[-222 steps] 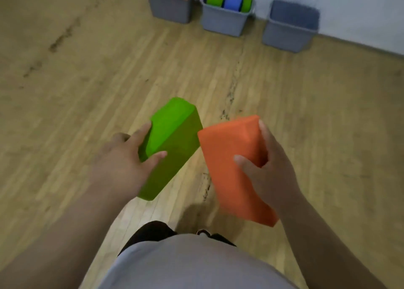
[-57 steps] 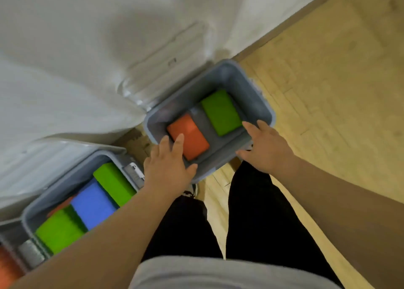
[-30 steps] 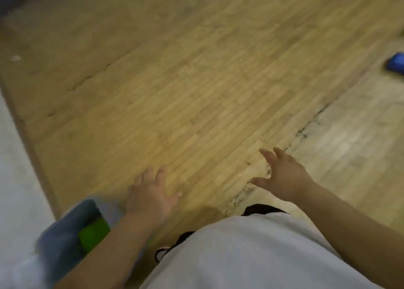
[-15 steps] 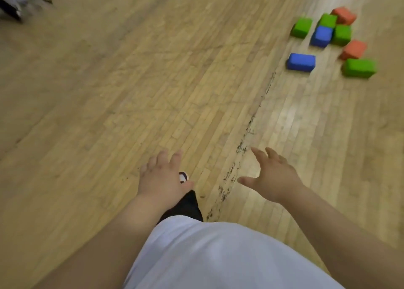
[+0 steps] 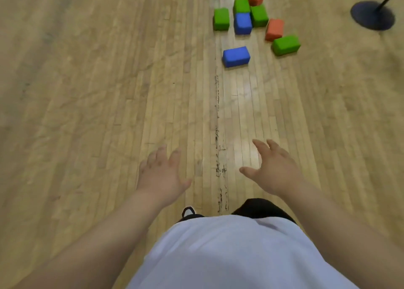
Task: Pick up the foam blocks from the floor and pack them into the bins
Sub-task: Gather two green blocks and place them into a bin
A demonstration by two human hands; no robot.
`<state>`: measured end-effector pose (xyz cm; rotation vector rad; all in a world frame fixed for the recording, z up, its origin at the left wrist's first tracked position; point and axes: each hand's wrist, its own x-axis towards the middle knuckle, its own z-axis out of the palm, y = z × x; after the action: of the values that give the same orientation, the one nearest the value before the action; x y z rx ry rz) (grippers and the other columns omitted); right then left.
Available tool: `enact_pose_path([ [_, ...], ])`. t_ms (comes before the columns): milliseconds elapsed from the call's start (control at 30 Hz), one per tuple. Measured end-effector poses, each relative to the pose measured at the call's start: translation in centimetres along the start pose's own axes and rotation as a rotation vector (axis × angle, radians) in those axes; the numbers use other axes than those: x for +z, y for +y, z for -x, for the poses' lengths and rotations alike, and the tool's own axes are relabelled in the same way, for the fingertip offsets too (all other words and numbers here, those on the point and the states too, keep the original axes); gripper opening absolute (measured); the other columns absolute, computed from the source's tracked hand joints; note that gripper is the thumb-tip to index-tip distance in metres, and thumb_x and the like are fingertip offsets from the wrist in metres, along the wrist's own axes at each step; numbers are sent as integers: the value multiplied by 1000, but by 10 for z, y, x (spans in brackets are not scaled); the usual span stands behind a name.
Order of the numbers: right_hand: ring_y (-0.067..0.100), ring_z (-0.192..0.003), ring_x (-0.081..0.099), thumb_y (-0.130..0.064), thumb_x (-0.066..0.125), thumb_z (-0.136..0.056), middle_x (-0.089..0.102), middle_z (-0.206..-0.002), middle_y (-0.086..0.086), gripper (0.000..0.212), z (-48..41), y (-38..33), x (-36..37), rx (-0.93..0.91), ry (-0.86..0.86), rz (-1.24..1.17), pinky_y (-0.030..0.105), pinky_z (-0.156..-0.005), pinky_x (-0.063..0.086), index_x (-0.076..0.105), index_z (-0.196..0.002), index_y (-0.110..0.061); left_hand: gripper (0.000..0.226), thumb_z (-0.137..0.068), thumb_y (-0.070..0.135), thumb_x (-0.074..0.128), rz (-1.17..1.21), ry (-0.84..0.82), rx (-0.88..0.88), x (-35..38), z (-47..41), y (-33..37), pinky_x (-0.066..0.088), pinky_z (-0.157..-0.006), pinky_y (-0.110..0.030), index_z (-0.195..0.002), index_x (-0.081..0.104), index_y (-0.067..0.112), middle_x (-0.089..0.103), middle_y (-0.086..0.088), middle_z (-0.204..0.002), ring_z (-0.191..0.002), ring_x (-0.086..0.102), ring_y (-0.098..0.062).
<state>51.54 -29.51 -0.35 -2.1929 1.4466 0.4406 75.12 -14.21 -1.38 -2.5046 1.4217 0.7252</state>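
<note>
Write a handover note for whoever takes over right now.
Left hand: open, empty. Right hand: open, empty. Both held out over the floor.
Blocks: eight lie on the floor ahead, four green, two blue, two orange; nearest is a blue block. Bins out of view.
Done: a green and an orange block went into a bin seconds ago.
Left: walk over, carry the eight to the bins.

**Eight in three colours on the floor (image 5: 87, 92)**

Up at twelve to one o'clock lie four green blocks (image 5: 221, 19), two blue blocks (image 5: 236, 56) and two orange blocks (image 5: 274, 29). One dark round stand base (image 5: 372, 15) sits further out at one o'clock.
</note>
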Motion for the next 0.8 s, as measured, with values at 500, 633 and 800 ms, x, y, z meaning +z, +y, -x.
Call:
enact_pose_path([
  [500,30,-154,17,-74,56,-85,12,-169,7,96,-293,73,-162,-14,-55,-2,49,-120,27,10,-161,-36,89,-90,71,50,88,-77,-8,-114,-291,148,19,-122,-52,-160,7,35,7,-10,-168,-154,10,-32],
  [633,32,-153,20,-75,57,-84,14,-169,8,98,-381,79,-245,-108,-32,104,51,-120,29,11,-160,-36,88,-90,68,53,125,-12,-65,-171,-355,181,20,-122,-51,-159,8,35,10,-8,-167,-153,12,-30],
  [800,31,-153,20,-72,60,-83,13,-169,6,98,-489,61,-315,-136,-1,52,51,-120,30,11,-160,-36,90,-90,66,56,176,34,-150,-227,-444,188,25,-121,-51,-159,6,36,13,-6,-167,-153,14,-29],
])
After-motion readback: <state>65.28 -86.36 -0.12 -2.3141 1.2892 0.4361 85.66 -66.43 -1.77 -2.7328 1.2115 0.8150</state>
